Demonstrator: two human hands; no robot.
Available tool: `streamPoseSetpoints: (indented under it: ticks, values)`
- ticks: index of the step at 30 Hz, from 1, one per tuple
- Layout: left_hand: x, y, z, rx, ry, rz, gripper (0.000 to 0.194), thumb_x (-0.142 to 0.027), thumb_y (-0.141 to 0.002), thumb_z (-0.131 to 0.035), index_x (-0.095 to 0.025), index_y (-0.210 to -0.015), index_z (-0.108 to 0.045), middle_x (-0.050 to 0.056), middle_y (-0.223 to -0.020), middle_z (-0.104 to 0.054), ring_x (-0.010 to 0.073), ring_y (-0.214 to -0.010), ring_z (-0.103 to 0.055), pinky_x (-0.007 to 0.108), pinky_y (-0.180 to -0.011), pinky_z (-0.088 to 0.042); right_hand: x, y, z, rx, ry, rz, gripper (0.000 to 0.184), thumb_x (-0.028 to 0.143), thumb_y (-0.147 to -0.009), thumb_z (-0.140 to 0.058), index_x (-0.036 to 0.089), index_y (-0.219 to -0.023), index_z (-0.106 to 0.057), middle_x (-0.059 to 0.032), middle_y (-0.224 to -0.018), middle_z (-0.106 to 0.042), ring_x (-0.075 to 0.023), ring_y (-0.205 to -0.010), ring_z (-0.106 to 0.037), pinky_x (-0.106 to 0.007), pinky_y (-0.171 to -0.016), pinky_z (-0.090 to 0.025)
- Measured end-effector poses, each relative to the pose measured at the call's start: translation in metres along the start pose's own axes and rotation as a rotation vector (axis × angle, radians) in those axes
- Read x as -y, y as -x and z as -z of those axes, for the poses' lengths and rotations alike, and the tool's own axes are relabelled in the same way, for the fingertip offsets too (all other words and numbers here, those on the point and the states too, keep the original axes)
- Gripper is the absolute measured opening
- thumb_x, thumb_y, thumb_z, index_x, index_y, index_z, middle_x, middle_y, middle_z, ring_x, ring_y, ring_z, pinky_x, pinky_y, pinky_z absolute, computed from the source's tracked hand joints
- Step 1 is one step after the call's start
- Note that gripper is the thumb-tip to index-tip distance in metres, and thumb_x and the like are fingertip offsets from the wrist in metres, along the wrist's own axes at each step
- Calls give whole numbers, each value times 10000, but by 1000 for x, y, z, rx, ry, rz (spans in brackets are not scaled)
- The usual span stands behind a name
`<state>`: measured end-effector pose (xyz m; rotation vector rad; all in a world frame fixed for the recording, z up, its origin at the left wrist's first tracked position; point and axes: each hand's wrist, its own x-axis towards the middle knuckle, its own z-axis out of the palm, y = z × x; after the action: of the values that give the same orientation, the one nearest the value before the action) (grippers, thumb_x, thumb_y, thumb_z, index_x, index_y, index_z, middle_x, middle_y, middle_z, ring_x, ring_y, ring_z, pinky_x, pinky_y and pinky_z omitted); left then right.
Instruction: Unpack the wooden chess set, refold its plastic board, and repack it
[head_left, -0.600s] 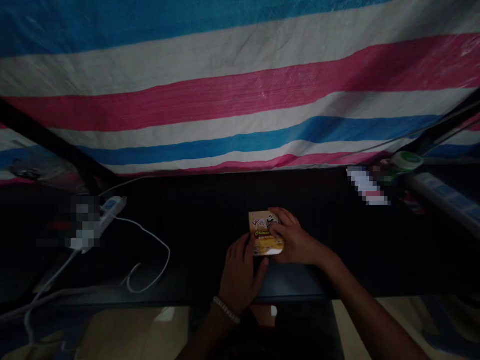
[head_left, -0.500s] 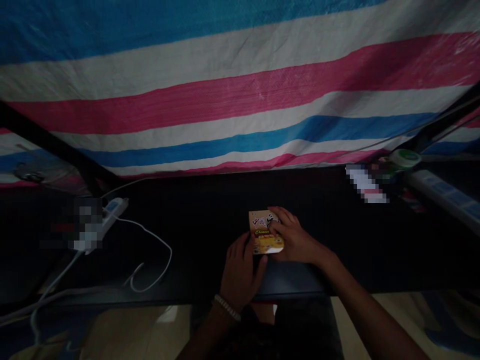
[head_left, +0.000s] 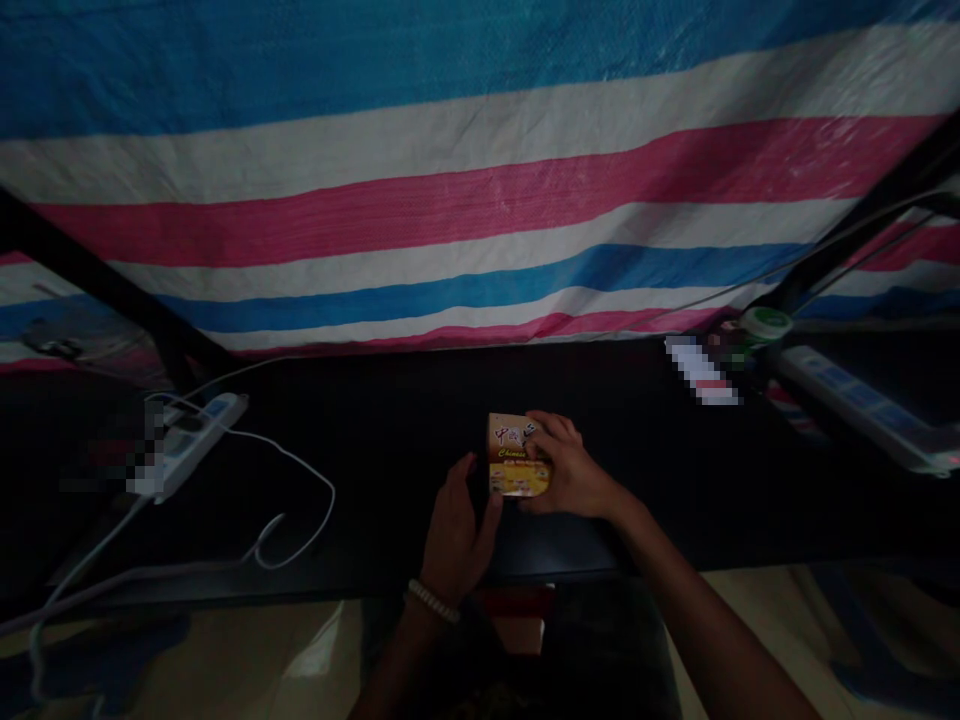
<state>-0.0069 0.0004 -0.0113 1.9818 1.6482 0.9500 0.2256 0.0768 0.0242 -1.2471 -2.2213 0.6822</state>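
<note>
A small printed card box (head_left: 510, 475), brown above and yellow below with Chinese characters and the word "Chinese", is at the middle of the black table. My right hand (head_left: 574, 468) grips it from the right, with fingers over its top face and far edge. On the left, my left hand (head_left: 456, 530) is open, thumb and fingers spread, with a bracelet at the wrist. Its thumb tip is close to the box's near left corner; whether it touches, I cannot tell.
White power strips lie at left (head_left: 199, 440) and right (head_left: 862, 405), a loose white cable (head_left: 330, 490) beside the left one. A green-lidded tub (head_left: 766, 322) stands at the back right. Striped sheeting (head_left: 450, 190) hangs behind the table (head_left: 375, 400). A reddish object (head_left: 517, 602) shows below the front edge.
My left hand has drawn away from the box's left side and opened. My right hand keeps its grip on the box. The view has shifted slightly.
</note>
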Motion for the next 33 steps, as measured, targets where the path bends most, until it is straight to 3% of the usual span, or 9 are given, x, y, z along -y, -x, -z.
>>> streamPoseSetpoints:
  ticks: [4,8,13,17,22,28,33]
  values:
    - [0,0,2,15,79,38,520,-449,-1113,-439,-181,-1552,-361,200,-1521,-550,303,-1386,-586,568,-1160,-497,-22,15,35,-148,-65,-31,612,468,-623,-958,253,-1025,-549,-150,-1577,-457,-391,-1461,-426,-578,-1156,-395]
    - [0,-1,3,21,33,9,517,-461,-1106,-445,-180,-1537,-394,200,-1510,-563,327,-1395,-580,587,-1151,-500,-80,38,71,-263,25,-115,619,477,-691,-913,248,-1150,-565,-185,-1585,-477,-379,-1449,-492,-576,-1165,-430]
    - [3,-2,0,16,-47,-44,523,-470,-1100,-454,-158,-1519,-422,210,-1487,-574,355,-1387,-578,614,-1133,-508,-134,57,85,-224,261,-156,234,358,-910,-683,244,-1114,-674,-130,-1478,-630,-329,-1403,-573,-558,-1161,-470]
    - [5,-2,-2,7,-68,-70,498,-463,-1099,-459,-163,-1496,-443,200,-1465,-584,353,-1359,-591,614,-1124,-515,-145,53,81,-342,502,-299,300,230,-969,-556,216,-1237,-691,-136,-1427,-672,-334,-1324,-614,-543,-1090,-520]
    - [6,-4,-2,4,-77,-88,482,-455,-1100,-464,-166,-1485,-447,195,-1441,-603,354,-1336,-607,612,-1105,-528,-162,36,82,-423,570,-374,451,109,-934,-473,147,-1337,-673,-187,-1438,-640,-349,-1368,-565,-543,-1127,-493]
    - [5,-5,-1,6,-81,-92,465,-458,-1096,-476,-172,-1463,-467,189,-1418,-620,345,-1313,-624,616,-1088,-534,-180,24,82,-491,570,-402,542,194,-961,-454,79,-1479,-564,-236,-1543,-545,-361,-1487,-457,-578,-1198,-449]
    - [4,-6,-1,8,-89,-88,460,-462,-1095,-480,-168,-1450,-478,190,-1387,-636,342,-1289,-633,604,-1064,-542,-177,20,85,-510,551,-396,578,304,-1004,-438,78,-1531,-502,-242,-1614,-479,-382,-1535,-395,-635,-1227,-393]
